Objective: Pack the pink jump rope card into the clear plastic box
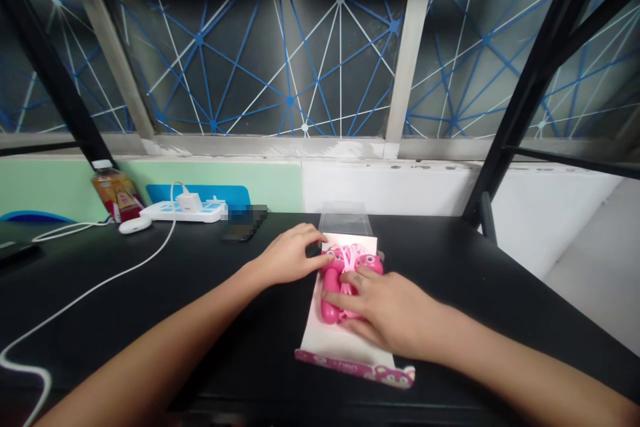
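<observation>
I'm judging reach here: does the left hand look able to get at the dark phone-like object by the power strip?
Probably yes: the left hand is at the pink handles, but only black desk shows between it and the dark object.

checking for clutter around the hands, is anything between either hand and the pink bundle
No, nothing visible. The right hand lies over the pink bundle; the left hand is at its far left end. The white card lies beneath and the clear plastic piece beyond, neither in between.

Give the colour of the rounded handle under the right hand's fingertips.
The smooth, rounded handle is hot pink, best in head view.
</observation>
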The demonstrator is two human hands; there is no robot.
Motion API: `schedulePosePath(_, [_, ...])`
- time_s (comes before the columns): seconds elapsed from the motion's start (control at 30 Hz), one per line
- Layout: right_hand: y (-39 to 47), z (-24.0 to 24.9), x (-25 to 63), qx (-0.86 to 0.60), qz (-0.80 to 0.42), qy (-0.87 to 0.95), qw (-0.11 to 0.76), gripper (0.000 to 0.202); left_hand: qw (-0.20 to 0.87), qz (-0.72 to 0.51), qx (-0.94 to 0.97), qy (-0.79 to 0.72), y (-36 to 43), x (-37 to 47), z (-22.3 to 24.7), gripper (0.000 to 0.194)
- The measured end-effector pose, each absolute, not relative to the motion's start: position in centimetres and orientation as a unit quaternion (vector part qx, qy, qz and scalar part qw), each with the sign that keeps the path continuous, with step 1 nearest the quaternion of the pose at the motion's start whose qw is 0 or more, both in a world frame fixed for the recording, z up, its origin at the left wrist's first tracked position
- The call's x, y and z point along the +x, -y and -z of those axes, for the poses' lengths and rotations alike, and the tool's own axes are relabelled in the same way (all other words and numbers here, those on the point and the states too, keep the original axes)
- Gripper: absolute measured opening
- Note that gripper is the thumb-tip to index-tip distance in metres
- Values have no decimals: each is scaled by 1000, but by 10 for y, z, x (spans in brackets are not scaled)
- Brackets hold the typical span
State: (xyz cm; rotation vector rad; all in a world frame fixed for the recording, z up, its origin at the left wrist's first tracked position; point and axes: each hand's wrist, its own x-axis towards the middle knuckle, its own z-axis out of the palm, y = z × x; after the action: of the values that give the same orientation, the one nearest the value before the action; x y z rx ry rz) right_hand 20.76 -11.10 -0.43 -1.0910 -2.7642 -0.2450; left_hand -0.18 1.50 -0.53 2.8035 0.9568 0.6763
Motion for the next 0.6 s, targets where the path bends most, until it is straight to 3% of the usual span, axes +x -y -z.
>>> schedulePosePath(0.2, [104, 7, 224, -358, 92, 925, 84, 37, 58, -240, 909, -337, -28, 6, 15, 41])
schedulePosePath(0.43, [101, 9, 227, -328, 90, 937, 86, 36, 103, -232, 904, -345, -34, -4, 12, 18])
schedulePosePath(0.6, [107, 6, 224, -318, 91, 939, 94, 36, 106, -269, 899, -328, -35, -4, 12, 12])
